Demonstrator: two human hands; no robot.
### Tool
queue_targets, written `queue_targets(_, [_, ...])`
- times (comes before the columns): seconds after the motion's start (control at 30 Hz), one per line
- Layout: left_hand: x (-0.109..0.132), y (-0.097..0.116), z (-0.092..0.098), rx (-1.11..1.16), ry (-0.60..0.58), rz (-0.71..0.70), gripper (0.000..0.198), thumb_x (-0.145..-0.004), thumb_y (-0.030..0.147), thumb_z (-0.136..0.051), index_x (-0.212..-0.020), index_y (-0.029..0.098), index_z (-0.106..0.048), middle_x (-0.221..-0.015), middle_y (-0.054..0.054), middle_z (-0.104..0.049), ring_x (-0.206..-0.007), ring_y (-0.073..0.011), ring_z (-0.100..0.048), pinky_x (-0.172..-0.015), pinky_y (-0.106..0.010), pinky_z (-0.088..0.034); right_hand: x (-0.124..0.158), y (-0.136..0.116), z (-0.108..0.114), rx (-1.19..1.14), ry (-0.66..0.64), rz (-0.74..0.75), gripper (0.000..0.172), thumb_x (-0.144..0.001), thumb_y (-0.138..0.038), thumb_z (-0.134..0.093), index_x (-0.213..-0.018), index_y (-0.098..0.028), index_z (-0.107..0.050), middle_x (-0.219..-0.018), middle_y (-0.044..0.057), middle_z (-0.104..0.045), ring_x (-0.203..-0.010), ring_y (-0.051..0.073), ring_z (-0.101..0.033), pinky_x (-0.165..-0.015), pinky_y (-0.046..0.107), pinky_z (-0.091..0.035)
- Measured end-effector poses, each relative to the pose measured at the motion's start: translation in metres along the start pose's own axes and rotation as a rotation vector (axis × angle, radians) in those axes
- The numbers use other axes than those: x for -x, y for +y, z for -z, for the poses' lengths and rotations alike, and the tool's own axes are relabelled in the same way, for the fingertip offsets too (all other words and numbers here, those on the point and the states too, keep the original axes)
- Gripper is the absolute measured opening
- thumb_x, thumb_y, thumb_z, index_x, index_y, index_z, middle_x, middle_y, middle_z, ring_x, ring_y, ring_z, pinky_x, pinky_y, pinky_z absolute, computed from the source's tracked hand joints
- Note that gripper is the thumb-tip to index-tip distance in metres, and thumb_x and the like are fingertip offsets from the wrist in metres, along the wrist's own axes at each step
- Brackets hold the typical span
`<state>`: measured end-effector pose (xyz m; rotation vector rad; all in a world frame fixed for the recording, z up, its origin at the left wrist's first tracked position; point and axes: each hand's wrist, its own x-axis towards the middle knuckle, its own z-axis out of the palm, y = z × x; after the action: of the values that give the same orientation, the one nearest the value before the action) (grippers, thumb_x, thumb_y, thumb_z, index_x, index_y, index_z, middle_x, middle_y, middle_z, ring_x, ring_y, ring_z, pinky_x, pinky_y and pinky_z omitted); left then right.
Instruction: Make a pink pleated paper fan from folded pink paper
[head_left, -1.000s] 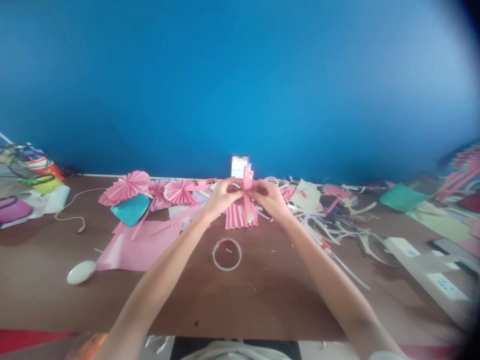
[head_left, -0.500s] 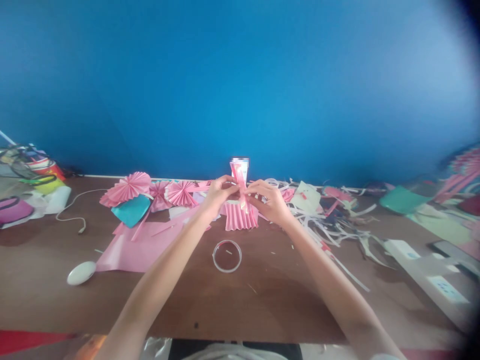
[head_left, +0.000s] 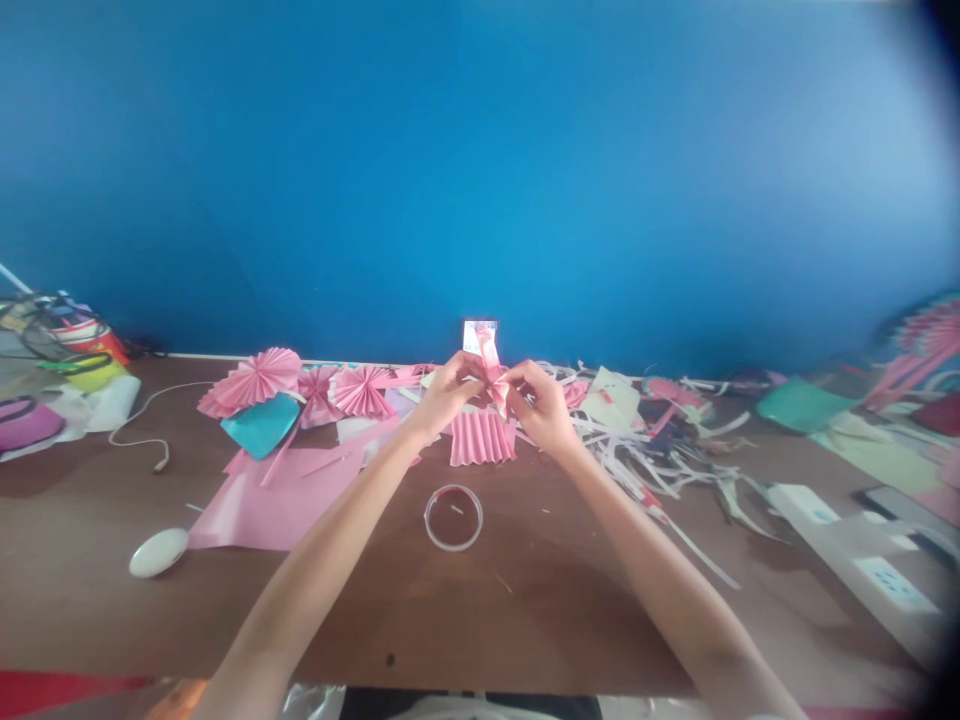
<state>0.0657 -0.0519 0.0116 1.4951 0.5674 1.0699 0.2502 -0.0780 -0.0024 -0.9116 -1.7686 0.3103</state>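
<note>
Between my two hands is a folded strip of pink pleated paper (head_left: 489, 352), pinched near its middle and held above the table. My left hand (head_left: 452, 388) is closed on its left side, thumb and fingers together. My right hand (head_left: 540, 402) pinches the lower right part, where the folds spread slightly. Just below them a second piece of pink pleated paper (head_left: 482, 440) lies flat. A small lit screen (head_left: 471, 336) stands behind the held paper and is partly covered by it. Nearer to me lies a clear tape ring (head_left: 454, 518).
Pink paper fans (head_left: 259, 378) and a pink sheet (head_left: 262, 500) lie left, with a white mouse (head_left: 159, 553) beside them. Tangled white strips (head_left: 667, 465) spread to the right, near a power strip (head_left: 847, 545). A blue wall (head_left: 480, 170) rises behind the table.
The held paper has tilted, and its lower folds now fan out toward my right hand. My right fingers have shifted slightly right and bent more. The left hand stays nearly in place.
</note>
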Motion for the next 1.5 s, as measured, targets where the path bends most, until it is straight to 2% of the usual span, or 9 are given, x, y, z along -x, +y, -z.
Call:
queue_targets(0.17, [0.0, -0.004, 0.003, -0.165, -0.029, -0.043, 0.03, -0.083, 0.037, -0.072, -0.102, 0.02, -0.055, -0.094, -0.003, -0.062, -0.076, -0.012, -0.063, -0.069, -0.025, -0.051, 0.0, -0.003, -0.003, 0.015, 0.061, 0.031, 0.008, -0.091, -0.023, -0.058, -0.087, -0.024, -0.064, -0.105, 0.008, -0.065, -0.099, 0.023, -0.062, -0.074, 0.037, -0.051])
queue_targets(0.33, [-0.004, -0.011, 0.005, -0.268, 0.019, -0.078, 0.035, -0.083, 0.047, -0.071, -0.101, 0.02, -0.057, -0.096, -0.005, -0.062, -0.079, -0.0136, -0.063, -0.067, -0.025, -0.049, 0.002, -0.001, -0.005, -0.101, 0.079, -0.098, 0.01, -0.092, -0.03, -0.06, -0.086, -0.024, -0.064, -0.1, 0.006, -0.066, -0.083, 0.02, -0.063, -0.068, 0.035, -0.052])
queue_targets(0.53, [-0.003, -0.009, 0.003, -0.356, 0.04, -0.081, 0.036, -0.087, 0.052, -0.065, -0.101, 0.019, -0.058, -0.094, -0.006, -0.066, -0.079, -0.0156, -0.063, -0.067, -0.026, -0.047, 0.001, 0.003, -0.006, -0.165, 0.048, -0.147, 0.015, -0.091, -0.038, -0.063, -0.097, -0.025, -0.065, -0.096, 0.004, -0.068, -0.079, 0.019, -0.063, -0.068, 0.033, -0.051])
queue_targets(0.77, [-0.006, -0.013, 0.008, -0.414, 0.097, -0.108, 0.033, -0.09, 0.052, -0.061, -0.09, 0.019, -0.057, -0.085, -0.004, -0.065, -0.075, -0.0154, -0.061, -0.067, -0.027, -0.045, -0.002, 0.007, -0.005, -0.289, 0.042, -0.129, 0.016, -0.086, -0.039, -0.064, -0.09, -0.025, -0.061, -0.091, 0.003, -0.067, -0.084, 0.02, -0.062, -0.076, 0.035, -0.051])
queue_targets(1.0, [-0.004, -0.011, 0.006, -0.398, 0.079, -0.12, 0.03, -0.092, 0.049, -0.058, -0.086, 0.019, -0.059, -0.082, -0.004, -0.064, -0.071, -0.0137, -0.058, -0.065, -0.026, -0.042, -0.001, 0.004, -0.007, -0.317, 0.084, -0.091, 0.017, -0.088, -0.042, -0.065, -0.09, -0.025, -0.062, -0.091, 0.004, -0.066, -0.086, 0.02, -0.063, -0.085, 0.037, -0.051])
queue_targets(1.17, [-0.006, -0.014, 0.007, -0.394, 0.138, -0.083, 0.033, -0.09, 0.051, -0.06, -0.086, 0.019, -0.058, -0.077, -0.002, -0.062, -0.067, -0.014, -0.057, -0.063, -0.027, -0.042, 0.001, 0.004, -0.003, -0.312, 0.045, -0.127, 0.022, -0.092, -0.046, -0.058, -0.094, -0.025, -0.065, -0.099, 0.006, -0.069, -0.093, 0.022, -0.065, -0.085, 0.037, -0.052])
queue_targets(1.3, [-0.007, -0.014, 0.011, -0.447, 0.14, -0.08, 0.035, -0.091, 0.053, -0.058, -0.089, 0.018, -0.061, -0.08, -0.004, -0.064, -0.071, -0.0156, -0.06, -0.064, -0.028, -0.043, 0.002, 0.0, -0.001, -0.302, 0.004, -0.142, 0.022, -0.095, -0.042, -0.056, -0.106, -0.027, -0.067, -0.105, 0.006, -0.071, -0.097, 0.022, -0.066, -0.081, 0.035, -0.054])
queue_targets(1.5, [-0.007, -0.013, 0.014, -0.526, 0.149, -0.052, 0.039, -0.091, 0.055, -0.054, -0.086, 0.017, -0.06, -0.076, -0.003, -0.064, -0.065, -0.0149, -0.056, -0.061, -0.027, -0.039, 0.001, -0.003, 0.0, -0.302, -0.133, -0.022, 0.023, -0.092, -0.034, -0.065, -0.113, -0.026, -0.067, -0.114, 0.007, -0.069, -0.093, 0.019, -0.068, -0.082, 0.036, -0.057])
